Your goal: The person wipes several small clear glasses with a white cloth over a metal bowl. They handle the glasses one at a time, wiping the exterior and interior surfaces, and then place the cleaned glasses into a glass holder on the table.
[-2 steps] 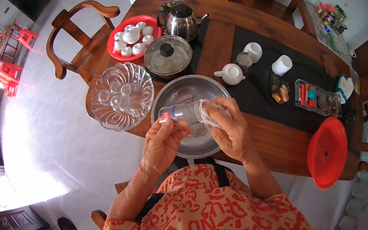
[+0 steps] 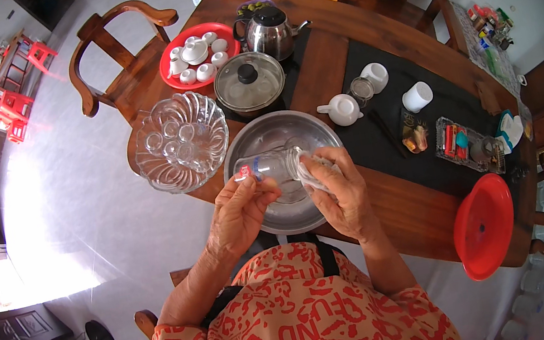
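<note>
A clear drinking glass [image 2: 272, 165] with red and blue print lies sideways over a stainless steel basin [image 2: 279, 128]. My left hand [image 2: 240, 213] is closed on its printed end, thumb and fingers pinching it. At the other end, my right hand [image 2: 342, 194] is wrapped round a whitish cloth [image 2: 316, 171] pressed to the glass; whether the cloth reaches inside is hard to make out. Left of the basin stands a scalloped glass bowl [image 2: 158, 174] with several small glasses [image 2: 173, 148] in it. Behind the basin is a lidded pot [image 2: 265, 84].
A steel kettle [image 2: 268, 33] and a red tray [image 2: 166, 59] of white cups stand farther back. On the right are a white teapot [image 2: 343, 111], a white cup [image 2: 417, 96], a glass tray [image 2: 444, 147] and a red plastic basin [image 2: 489, 226] at the table edge. Wooden chairs [image 2: 111, 42] surround the table.
</note>
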The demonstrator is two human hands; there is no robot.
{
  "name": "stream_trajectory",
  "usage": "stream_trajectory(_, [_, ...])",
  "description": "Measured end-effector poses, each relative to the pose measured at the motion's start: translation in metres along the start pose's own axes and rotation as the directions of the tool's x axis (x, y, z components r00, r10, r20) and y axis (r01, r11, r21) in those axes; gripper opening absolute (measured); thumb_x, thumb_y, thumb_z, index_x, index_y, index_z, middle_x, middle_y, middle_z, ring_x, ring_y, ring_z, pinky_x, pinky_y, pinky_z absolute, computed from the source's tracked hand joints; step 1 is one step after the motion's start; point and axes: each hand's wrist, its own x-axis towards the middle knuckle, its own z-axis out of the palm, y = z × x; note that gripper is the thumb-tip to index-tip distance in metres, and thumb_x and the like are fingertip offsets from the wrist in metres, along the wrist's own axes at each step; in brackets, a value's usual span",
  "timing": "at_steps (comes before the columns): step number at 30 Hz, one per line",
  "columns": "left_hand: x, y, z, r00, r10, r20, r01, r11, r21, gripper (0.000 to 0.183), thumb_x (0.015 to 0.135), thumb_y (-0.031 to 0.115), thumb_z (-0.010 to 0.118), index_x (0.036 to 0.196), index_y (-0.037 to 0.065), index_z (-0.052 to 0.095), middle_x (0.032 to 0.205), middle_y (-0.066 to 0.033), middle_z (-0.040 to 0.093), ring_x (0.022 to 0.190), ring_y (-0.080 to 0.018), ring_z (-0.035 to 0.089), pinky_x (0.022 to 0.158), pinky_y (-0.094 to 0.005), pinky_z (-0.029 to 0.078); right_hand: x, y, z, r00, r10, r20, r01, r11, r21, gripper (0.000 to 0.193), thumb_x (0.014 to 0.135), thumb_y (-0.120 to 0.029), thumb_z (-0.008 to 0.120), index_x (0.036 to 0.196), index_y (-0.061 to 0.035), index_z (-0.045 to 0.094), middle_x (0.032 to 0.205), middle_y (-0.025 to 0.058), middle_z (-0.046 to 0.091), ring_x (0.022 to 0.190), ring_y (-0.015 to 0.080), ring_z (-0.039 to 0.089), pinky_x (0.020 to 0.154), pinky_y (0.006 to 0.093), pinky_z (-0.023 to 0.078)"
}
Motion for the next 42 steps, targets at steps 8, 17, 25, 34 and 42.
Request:
stream_trajectory(8, [0.002, -0.005, 0.002, 0.999, -0.009, -0.043, 0.008, 0.999, -0.032, 0.015, 0.096, 0.017, 0.052, 0.101, 0.006, 0.06, 0.098, -0.009, 0.066, 0.092, -0.0183, 0.063, 0.086, -0.0333, 0.051, 0.003, -0.006, 0.012, 0.989, -0.126, -0.073, 0.117, 0.986, -0.12, 0.047, 0.069, 0.008, 0.068, 0.114, -0.0058, 0.063, 0.109, 0.0131, 0.049, 0.092, 0.0265, 0.056, 0.073, 0.0327, 0.05])
stream_trajectory(17, [-0.001, 0.0, 0.012, 0.993, -0.055, -0.105, 0.041, 0.99, -0.132, 0.014, 0.096, 0.017, 0.051, 0.101, 0.007, 0.06, 0.1, -0.0082, 0.066, 0.094, -0.0166, 0.062, 0.086, -0.0329, 0.052, -0.011, 0.008, 0.025, 0.966, -0.242, -0.091, 0.219, 0.953, -0.208, 0.047, 0.065, 0.005, 0.074, 0.11, -0.0083, 0.067, 0.107, 0.0112, 0.048, 0.092, 0.0243, 0.052, 0.07, 0.03, 0.047])
stream_trajectory(25, [-0.002, -0.005, 0.014, 0.996, 0.0, -0.092, -0.007, 0.997, -0.071, 0.012, 0.096, 0.015, 0.052, 0.1, 0.008, 0.062, 0.099, -0.0076, 0.066, 0.095, -0.0165, 0.063, 0.086, -0.0331, 0.052, -0.002, 0.0, 0.027, 0.966, -0.224, -0.128, 0.179, 0.939, -0.294, 0.052, 0.066, 0.008, 0.072, 0.114, -0.0084, 0.065, 0.109, 0.013, 0.047, 0.091, 0.0253, 0.052, 0.07, 0.0315, 0.048])
stream_trajectory(34, [-0.006, 0.0, 0.005, 0.985, 0.169, -0.027, -0.164, 0.976, 0.142, 0.01, 0.094, 0.014, 0.055, 0.096, 0.007, 0.063, 0.097, -0.0058, 0.066, 0.091, -0.0149, 0.062, 0.086, -0.0303, 0.048, -0.005, -0.01, 0.003, 0.991, -0.089, -0.099, 0.074, 0.986, -0.148, 0.051, 0.065, 0.006, 0.07, 0.114, -0.0076, 0.064, 0.11, 0.0144, 0.047, 0.09, 0.0263, 0.054, 0.071, 0.0337, 0.049])
stream_trajectory(42, [-0.013, 0.0, 0.012, 0.969, 0.234, 0.084, -0.243, 0.819, 0.52, 0.013, 0.093, 0.013, 0.058, 0.102, 0.004, 0.062, 0.096, -0.0011, 0.063, 0.092, -0.0056, 0.053, 0.084, -0.0236, 0.044, -0.005, -0.014, 0.012, 0.983, -0.178, -0.05, 0.16, 0.955, -0.251, 0.051, 0.068, 0.006, 0.071, 0.117, -0.0095, 0.064, 0.104, 0.0105, 0.048, 0.088, 0.0232, 0.053, 0.067, 0.0311, 0.048])
